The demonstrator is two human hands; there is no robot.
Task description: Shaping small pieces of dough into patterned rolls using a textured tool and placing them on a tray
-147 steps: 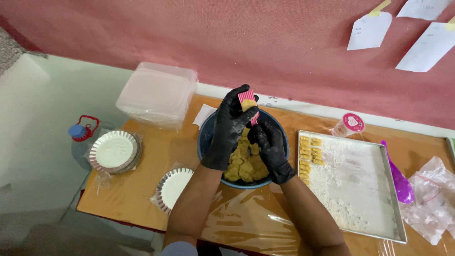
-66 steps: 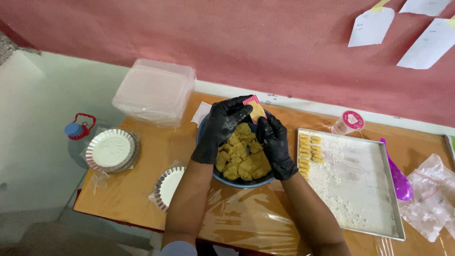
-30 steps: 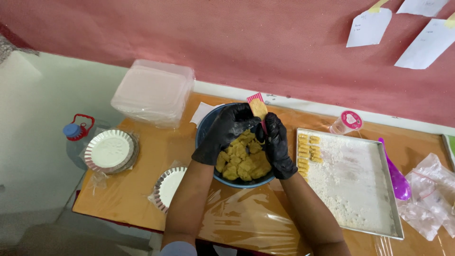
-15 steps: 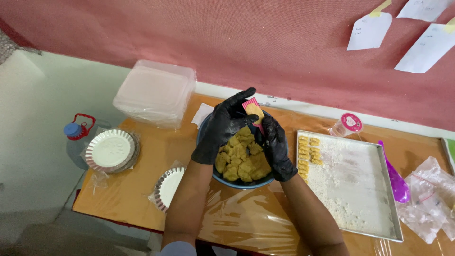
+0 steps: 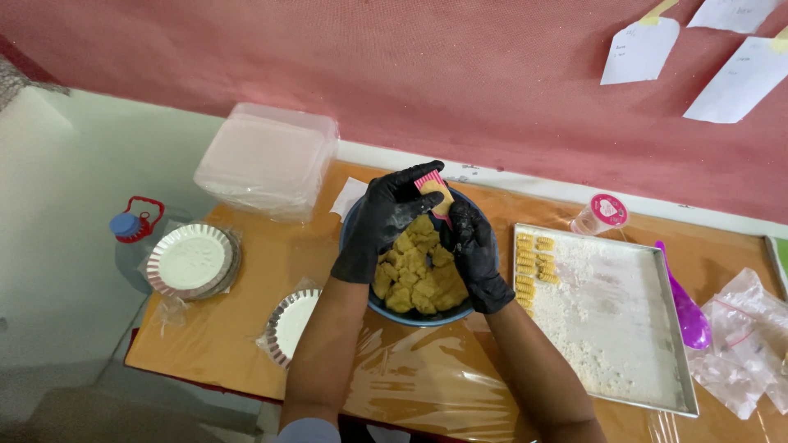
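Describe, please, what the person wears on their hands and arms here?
Both the left hand and the right hand wear snug, glossy black disposable gloves ending at the wrists. The forearms are bare, and a light blue sleeve edge shows at the left upper arm.

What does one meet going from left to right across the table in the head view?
Water bottle with blue cap → stack of foil plates → single foil plate → blue bowl of yellow dough, with both gloved hands over it → metal tray → purple spoon → clear plastic bags.
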